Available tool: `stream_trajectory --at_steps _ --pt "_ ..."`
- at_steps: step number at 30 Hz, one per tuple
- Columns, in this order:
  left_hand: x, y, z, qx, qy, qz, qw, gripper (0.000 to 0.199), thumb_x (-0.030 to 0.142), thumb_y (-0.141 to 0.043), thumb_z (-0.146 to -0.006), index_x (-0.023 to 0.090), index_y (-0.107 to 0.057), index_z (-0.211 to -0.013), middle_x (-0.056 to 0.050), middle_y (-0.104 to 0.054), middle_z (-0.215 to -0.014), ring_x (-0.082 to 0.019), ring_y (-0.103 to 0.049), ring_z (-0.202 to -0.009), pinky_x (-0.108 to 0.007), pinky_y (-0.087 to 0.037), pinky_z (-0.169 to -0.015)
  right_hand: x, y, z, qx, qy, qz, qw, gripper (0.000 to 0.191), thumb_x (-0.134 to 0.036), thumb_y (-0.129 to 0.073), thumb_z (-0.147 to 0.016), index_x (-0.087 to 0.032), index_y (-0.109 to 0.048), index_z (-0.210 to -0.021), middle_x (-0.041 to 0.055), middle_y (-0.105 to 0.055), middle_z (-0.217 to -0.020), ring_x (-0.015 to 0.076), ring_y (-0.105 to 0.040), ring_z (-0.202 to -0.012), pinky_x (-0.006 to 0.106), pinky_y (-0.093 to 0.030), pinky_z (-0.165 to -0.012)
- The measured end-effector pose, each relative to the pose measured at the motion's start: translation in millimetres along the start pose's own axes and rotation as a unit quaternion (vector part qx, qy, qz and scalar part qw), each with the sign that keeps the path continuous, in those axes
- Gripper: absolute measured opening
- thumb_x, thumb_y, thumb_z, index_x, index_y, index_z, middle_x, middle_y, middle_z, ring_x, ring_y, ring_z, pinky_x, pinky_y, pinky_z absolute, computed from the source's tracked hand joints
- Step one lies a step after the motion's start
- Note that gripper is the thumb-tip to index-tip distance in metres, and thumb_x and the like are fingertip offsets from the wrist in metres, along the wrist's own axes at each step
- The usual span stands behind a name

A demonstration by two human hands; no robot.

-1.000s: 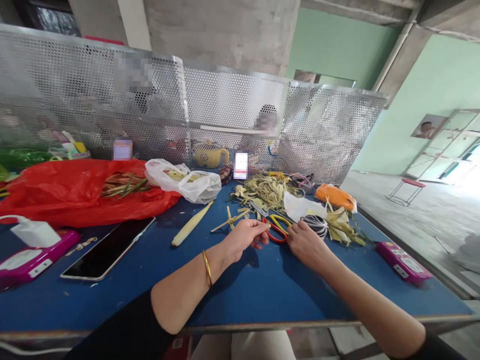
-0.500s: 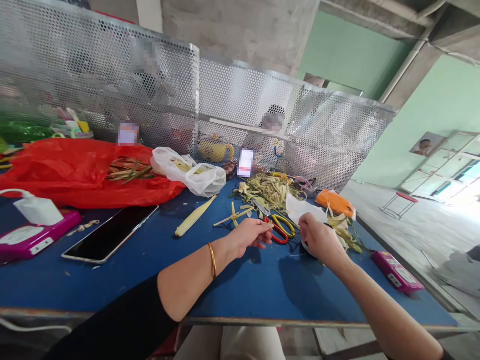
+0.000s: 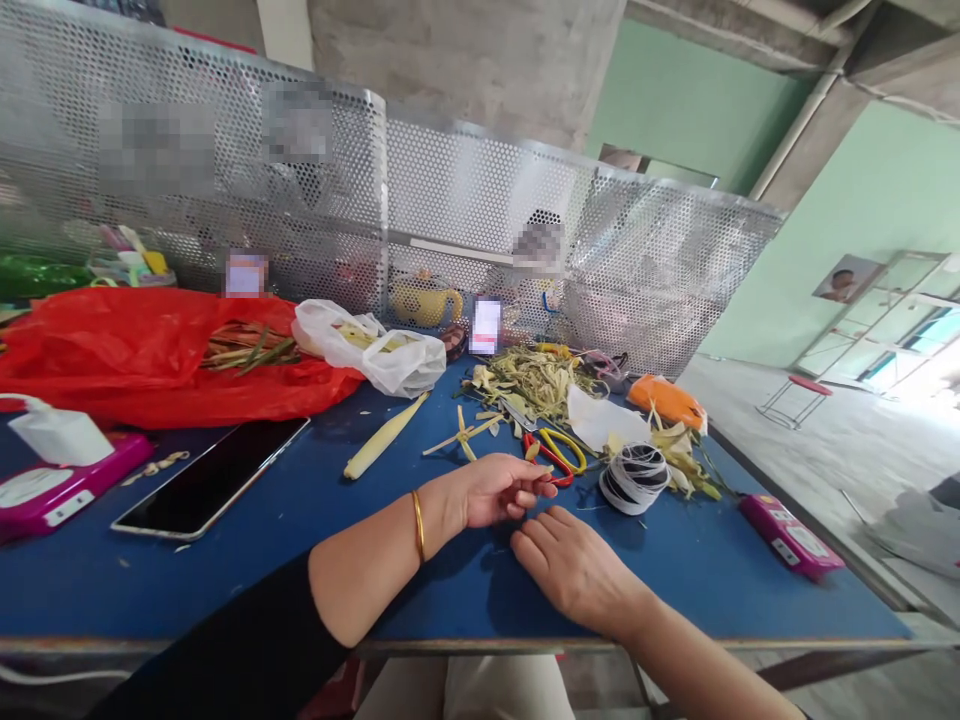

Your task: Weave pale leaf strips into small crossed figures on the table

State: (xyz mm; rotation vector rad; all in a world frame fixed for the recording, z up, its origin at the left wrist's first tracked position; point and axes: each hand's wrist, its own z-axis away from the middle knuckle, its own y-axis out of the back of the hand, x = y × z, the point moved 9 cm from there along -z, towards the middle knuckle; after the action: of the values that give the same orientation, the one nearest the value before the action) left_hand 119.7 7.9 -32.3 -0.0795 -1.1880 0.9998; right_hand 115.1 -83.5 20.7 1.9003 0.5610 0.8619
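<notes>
A pale piece (image 3: pixel 547 473) is pinched by the left hand (image 3: pixel 496 490); contents of the curled right hand (image 3: pixel 583 572) cannot be told; steadiness seems needed.

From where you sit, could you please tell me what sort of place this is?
Probably a shared craft workshop: a blue worktable holds dried plant strips, a spool of pale cord and red- and yellow-handled scissors, with a perforated metal divider behind.

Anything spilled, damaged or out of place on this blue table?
Nothing looks clearly damaged. The dried leaves lie in a loose heap behind the scissors, and pale scraps litter the tabletop beside the phone.
</notes>
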Motion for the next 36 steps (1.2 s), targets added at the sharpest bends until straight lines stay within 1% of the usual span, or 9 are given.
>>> stream_trajectory --at_steps 7,9,11,13,15,22,28,32,36 --pt "8.6 -1.0 3.5 0.003 -0.041 -0.034 0.999 0.021 0.024 -0.061 -0.084 0.015 -0.048 -0.071 0.007 -0.042 -0.058 -0.003 -0.033 -0.042 -0.017 -0.029 -0.042 4.0 19.5 10.7 0.017 0.000 -0.057 0.998 0.027 -0.012 -0.035 -0.097 -0.016 -0.060 -0.086 0.0064 -0.065 -0.082 0.0164 -0.054 -0.069 0.030 -0.041 -0.067" --pt "14.4 3.2 6.1 0.035 -0.066 -0.116 0.990 0.022 0.027 -0.064 -0.081 0.017 -0.048 -0.071 0.008 -0.041 -0.055 -0.004 -0.033 -0.042 -0.019 -0.030 -0.042 31.5 46.5 15.2 0.076 -0.036 -0.062 0.995 0.028 -0.012 -0.035 -0.096 -0.017 -0.062 -0.096 0.0093 -0.068 -0.098 0.0173 -0.060 -0.083 0.030 -0.044 -0.073" --pt "17.8 5.2 8.2 0.052 -0.077 -0.195 0.976 0.025 0.032 -0.068 -0.076 0.018 -0.048 -0.071 0.008 -0.042 -0.054 -0.005 -0.035 -0.042 -0.020 -0.033 -0.043 93.0 71.4 25.3 0.119 -0.204 -0.018 0.972 0.026 -0.017 -0.041 -0.094 -0.018 -0.065 -0.104 0.0105 -0.068 -0.102 0.0195 -0.062 -0.087 0.031 -0.045 -0.073" --pt "16.6 2.0 9.0 0.035 -0.072 -0.247 0.966 0.030 0.037 -0.071 -0.071 0.018 -0.048 -0.069 0.008 -0.042 -0.054 -0.005 -0.035 -0.042 -0.022 -0.036 -0.043 156.8 66.4 37.7 0.014 -0.366 -0.006 0.930 0.027 -0.021 -0.047 -0.090 -0.020 -0.069 -0.105 0.0108 -0.067 -0.106 0.0225 -0.063 -0.085 0.033 -0.046 -0.072" --pt "11.9 -5.1 9.7 -0.007 -0.059 -0.275 0.960 0.034 0.042 -0.072 -0.067 0.018 -0.048 -0.066 0.008 -0.042 -0.053 -0.006 -0.036 -0.043 -0.023 -0.038 -0.043 195.4 34.2 47.2 -0.165 -0.433 -0.108 0.880 0.030 -0.016 -0.052 -0.082 -0.019 -0.071 -0.105 0.0103 -0.068 -0.108 0.0244 -0.062 -0.089 0.035 -0.046 -0.076" --pt "4.2 -13.4 12.6 -0.056 -0.031 -0.294 0.954 0.033 0.044 -0.072 -0.066 0.017 -0.052 -0.067 0.006 -0.045 -0.050 -0.006 -0.040 -0.041 -0.021 -0.035 -0.042 212.0 -22.9 24.4 -0.312 -0.397 -0.293 0.812 0.017 -0.009 -0.065 -0.059 -0.017 -0.076 -0.069 0.0001 -0.070 -0.063 0.0156 -0.063 -0.062 0.023 -0.048 -0.061" --pt "6.6 -13.5 10.8 -0.059 -0.037 -0.280 0.957 0.032 0.043 -0.072 -0.066 0.019 -0.051 -0.065 0.007 -0.043 -0.051 -0.007 -0.040 -0.041 -0.023 -0.041 -0.042 261.3 -19.3 -2.4 -0.213 -0.473 -0.288 0.805 0.022 -0.011 -0.055 -0.072 -0.013 -0.075 -0.080 0.0067 -0.073 -0.073 0.0147 -0.067 -0.066 0.022 -0.051 -0.061" --pt "6.5 -13.5 9.7 -0.053 -0.036 -0.278 0.959 0.032 0.043 -0.071 -0.065 0.019 -0.050 -0.065 0.007 -0.043 -0.052 -0.007 -0.040 -0.042 -0.023 -0.042 -0.041 310.8 -15.3 -8.3 -0.125 -0.548 -0.189 0.805 0.027 -0.013 -0.055 -0.075 -0.009 -0.073 -0.095 0.0117 -0.073 -0.078 0.0194 -0.068 -0.074 0.025 -0.049 -0.064" --pt "8.2 -11.5 8.6 -0.046 -0.042 -0.271 0.961 0.032 0.043 -0.071 -0.065 0.019 -0.050 -0.066 0.007 -0.044 -0.053 -0.007 -0.041 -0.043 -0.024 -0.042 -0.041 331.2 -16.0 -8.0 -0.090 -0.566 -0.104 0.813 0.035 -0.014 -0.059 -0.074 -0.011 -0.070 -0.107 0.0131 -0.073 -0.093 0.0243 -0.066 -0.092 0.028 -0.046 -0.071"
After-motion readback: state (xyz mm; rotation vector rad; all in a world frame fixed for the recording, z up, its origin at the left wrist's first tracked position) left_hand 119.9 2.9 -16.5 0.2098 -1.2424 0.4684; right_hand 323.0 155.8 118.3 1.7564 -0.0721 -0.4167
